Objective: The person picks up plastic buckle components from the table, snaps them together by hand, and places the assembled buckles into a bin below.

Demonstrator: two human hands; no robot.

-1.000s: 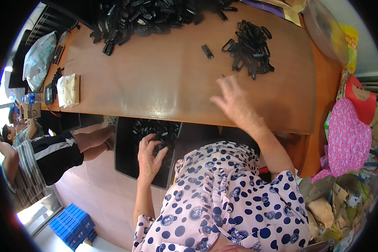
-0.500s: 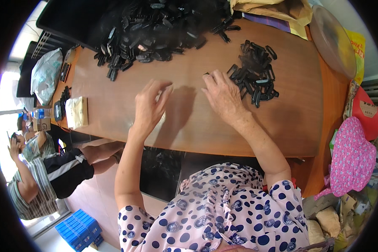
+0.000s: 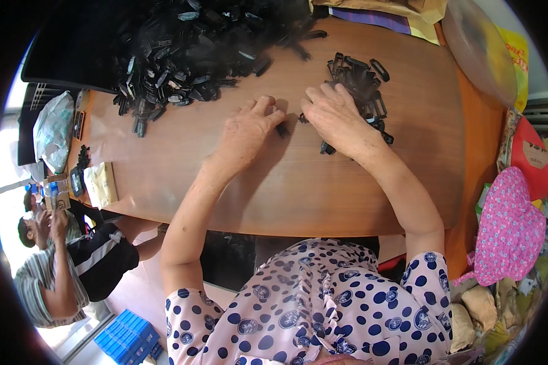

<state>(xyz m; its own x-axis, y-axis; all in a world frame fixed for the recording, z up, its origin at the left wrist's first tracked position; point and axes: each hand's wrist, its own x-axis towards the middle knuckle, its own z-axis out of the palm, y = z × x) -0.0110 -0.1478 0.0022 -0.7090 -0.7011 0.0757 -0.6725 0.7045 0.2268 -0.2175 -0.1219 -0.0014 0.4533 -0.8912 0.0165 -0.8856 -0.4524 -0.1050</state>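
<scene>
My left hand (image 3: 249, 129) is over the middle of the table, fingers curled and pinched around a small black plastic piece (image 3: 281, 130) that shows below the fingertips. Just to its right, my right hand (image 3: 336, 119) is closed, and another small black piece (image 3: 302, 118) pokes out at its thumb side. The palm and wrist of that hand partly cover the smaller pile of black plastic pieces (image 3: 377, 106). Some of these pieces look like narrow oblong frames. At the back left lies a much larger heap of black plastic pieces (image 3: 182, 79).
The wooden table (image 3: 182, 182) holds a black tray (image 3: 73, 55) at the far left, a cream packet (image 3: 100, 184) and a plastic bag (image 3: 53, 131). A translucent basin (image 3: 478, 52) stands at the back right, a pink patterned cloth (image 3: 508, 228) beside the right edge. Another person (image 3: 61, 267) is at the left.
My left hand has moved right and turned over toward my right hand, its fingers now pointing down. My right hand has shifted slightly right, over the small pile's edge. The view has moved a little.
</scene>
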